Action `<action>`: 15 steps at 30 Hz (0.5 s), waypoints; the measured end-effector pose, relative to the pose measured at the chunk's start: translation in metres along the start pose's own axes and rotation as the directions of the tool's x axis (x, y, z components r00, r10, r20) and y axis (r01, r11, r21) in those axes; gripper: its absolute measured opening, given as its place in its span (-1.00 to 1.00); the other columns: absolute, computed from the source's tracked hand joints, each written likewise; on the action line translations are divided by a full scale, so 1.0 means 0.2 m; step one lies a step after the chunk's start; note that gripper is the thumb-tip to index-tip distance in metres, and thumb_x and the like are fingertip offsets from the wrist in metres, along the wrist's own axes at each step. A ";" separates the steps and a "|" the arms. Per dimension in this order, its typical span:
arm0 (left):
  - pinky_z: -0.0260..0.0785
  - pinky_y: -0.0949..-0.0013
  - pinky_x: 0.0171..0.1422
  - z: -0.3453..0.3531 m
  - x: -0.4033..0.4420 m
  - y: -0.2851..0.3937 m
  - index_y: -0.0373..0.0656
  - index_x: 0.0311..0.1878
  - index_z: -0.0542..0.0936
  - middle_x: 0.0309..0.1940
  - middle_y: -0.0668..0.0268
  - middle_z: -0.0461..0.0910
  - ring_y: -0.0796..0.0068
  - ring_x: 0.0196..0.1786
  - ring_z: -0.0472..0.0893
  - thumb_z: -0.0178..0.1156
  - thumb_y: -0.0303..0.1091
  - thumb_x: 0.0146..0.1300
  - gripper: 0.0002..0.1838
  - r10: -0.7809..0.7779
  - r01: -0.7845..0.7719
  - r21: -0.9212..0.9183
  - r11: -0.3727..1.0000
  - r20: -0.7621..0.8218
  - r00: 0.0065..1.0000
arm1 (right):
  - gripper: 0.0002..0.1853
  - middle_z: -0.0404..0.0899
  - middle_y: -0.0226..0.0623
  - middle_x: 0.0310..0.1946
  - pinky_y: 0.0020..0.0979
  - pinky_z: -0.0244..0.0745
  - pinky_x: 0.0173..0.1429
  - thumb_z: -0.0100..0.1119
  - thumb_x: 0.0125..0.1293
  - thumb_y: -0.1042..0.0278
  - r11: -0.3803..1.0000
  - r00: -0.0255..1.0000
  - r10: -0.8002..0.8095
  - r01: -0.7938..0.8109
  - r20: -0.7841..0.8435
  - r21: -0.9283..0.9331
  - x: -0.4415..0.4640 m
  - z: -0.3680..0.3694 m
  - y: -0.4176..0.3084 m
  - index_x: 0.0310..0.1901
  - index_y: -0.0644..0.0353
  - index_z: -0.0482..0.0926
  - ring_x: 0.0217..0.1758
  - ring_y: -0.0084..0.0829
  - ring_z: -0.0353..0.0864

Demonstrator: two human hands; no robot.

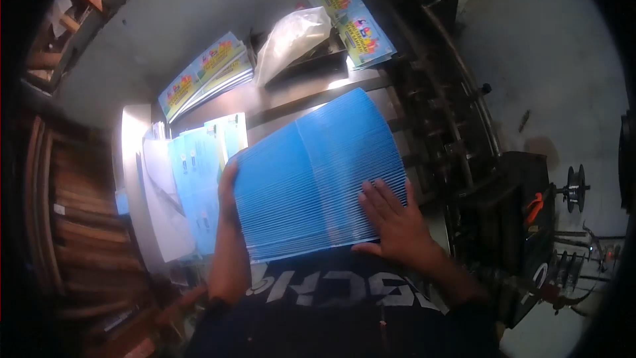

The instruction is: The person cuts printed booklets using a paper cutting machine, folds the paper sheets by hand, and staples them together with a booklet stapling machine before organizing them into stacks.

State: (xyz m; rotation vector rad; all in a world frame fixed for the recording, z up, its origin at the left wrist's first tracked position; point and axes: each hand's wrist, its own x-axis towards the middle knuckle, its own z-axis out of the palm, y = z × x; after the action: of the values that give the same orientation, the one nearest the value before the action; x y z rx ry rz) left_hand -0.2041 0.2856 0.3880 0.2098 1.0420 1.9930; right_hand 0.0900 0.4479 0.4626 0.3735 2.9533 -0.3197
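A thick, fanned stack of blue sheets [311,166] is held close in front of my shirt, its many edges showing as fine lines. My left hand [228,189] grips the stack along its left edge, the fingers partly hidden behind it. Flat on the lower right of the stack lies my right hand [391,222], fingers stretched out and thumb apart. Light blue printed sheets [199,166] are on the surface just left of the stack.
Colourful printed booklets [205,73] lie at the upper left, more booklets [354,20] at the top. A whitish plastic bag [291,43] sits between them. Dark machinery [450,93] stands at the right, with an orange lever [534,207]. Wooden slats [93,205] are at the far left.
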 end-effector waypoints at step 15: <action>0.46 0.32 -0.03 0.16 0.17 0.32 -0.28 0.01 0.59 -0.33 0.11 0.65 0.28 -0.21 0.64 0.22 0.11 0.26 -0.43 -0.068 -0.084 0.995 0.047 0.088 0.994 | -0.29 0.10 -0.15 0.53 0.21 -0.16 0.57 0.14 0.28 0.32 0.977 0.953 -0.211 0.203 -0.218 -0.060 0.09 0.09 -0.23 0.46 0.15 0.18 0.61 -0.28 0.04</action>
State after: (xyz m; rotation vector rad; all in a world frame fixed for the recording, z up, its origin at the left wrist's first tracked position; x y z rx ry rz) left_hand -0.2486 0.3119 0.4486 1.0839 2.2316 0.7696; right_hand 0.0620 0.4040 0.4513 0.0991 3.2224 -0.2622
